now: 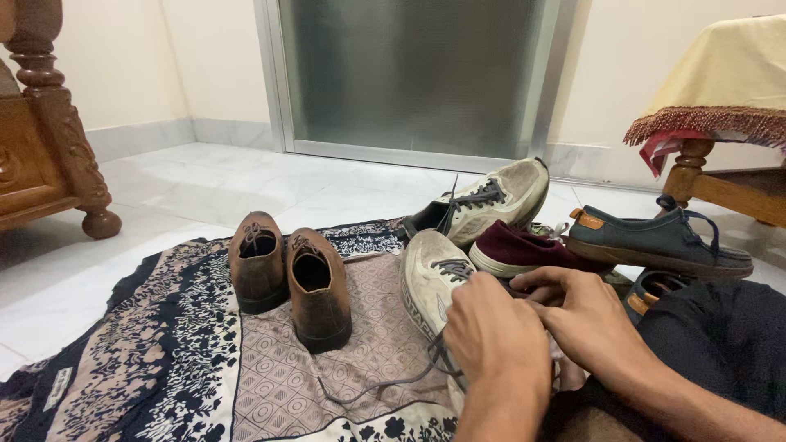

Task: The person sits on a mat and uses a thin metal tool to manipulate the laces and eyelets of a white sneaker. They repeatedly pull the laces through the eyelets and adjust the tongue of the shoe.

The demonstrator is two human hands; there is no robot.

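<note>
A worn pale sneaker (431, 282) is lying on a patterned cloth (270, 368) spread over the white floor (188, 188), right in front of the person. Both hands are working at its grey lace (385, 383), which is trailing loose across the cloth. The left hand (498, 340) is curling over the shoe, fingers closing on the lace, and the right hand (583, 315) is pinching the lace just beside it. 2 brown shoes (288, 278) are standing side by side to the left. Behind are sitting another pale sneaker (491, 200), a maroon shoe (520, 250) and a dark blue shoe (659, 241).
</note>
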